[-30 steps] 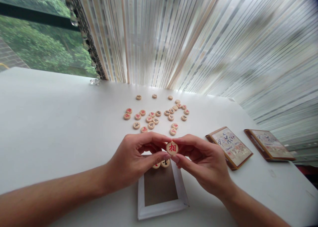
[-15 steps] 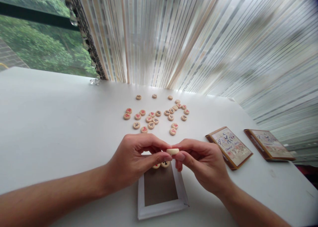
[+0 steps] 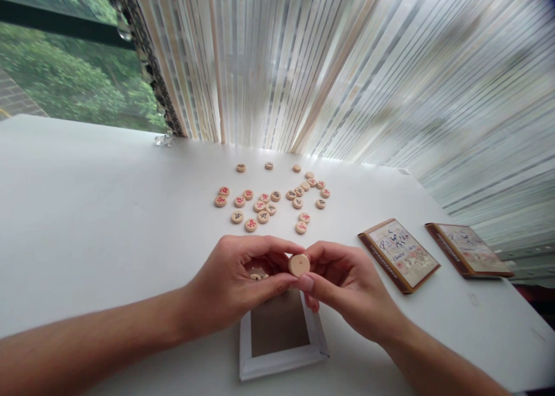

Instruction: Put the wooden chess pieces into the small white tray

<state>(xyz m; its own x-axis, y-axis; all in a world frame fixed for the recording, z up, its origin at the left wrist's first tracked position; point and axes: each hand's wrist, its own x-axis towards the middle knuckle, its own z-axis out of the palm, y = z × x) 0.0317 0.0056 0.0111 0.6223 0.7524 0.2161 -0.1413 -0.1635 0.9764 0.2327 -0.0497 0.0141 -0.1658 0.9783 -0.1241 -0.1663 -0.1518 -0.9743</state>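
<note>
We record the left hand (image 3: 229, 286) and right hand (image 3: 351, 289) close together over the far end of a white-framed tray (image 3: 277, 367), both curled narrowly around one wooden xiangqi piece (image 3: 299, 265). The piece is pinched between the fingers (image 3: 281, 247) of both hands, above the tray's far edge. It stands tilted, with a plain face toward us and no character visible on that side.

Under the left hand's palm, at the tray's far edge, lie further pieces (image 3: 255, 277), mostly hidden. The tray's centre is a brown panel (image 3: 280, 324).

Beyond the tray, a loose scatter of xiangqi pieces (image 3: 260, 202) lies flat on the white table (image 3: 87, 211), with red and black characters facing up. To the right of the tray are two illustrated boxes (image 3: 399, 256) (image 3: 468, 250), lying flat and apart. Far beyond the tray, a small glass ornament (image 3: 163, 140) sits by a striped curtain (image 3: 303, 66), and a window (image 3: 56, 66) shows trees.
</note>
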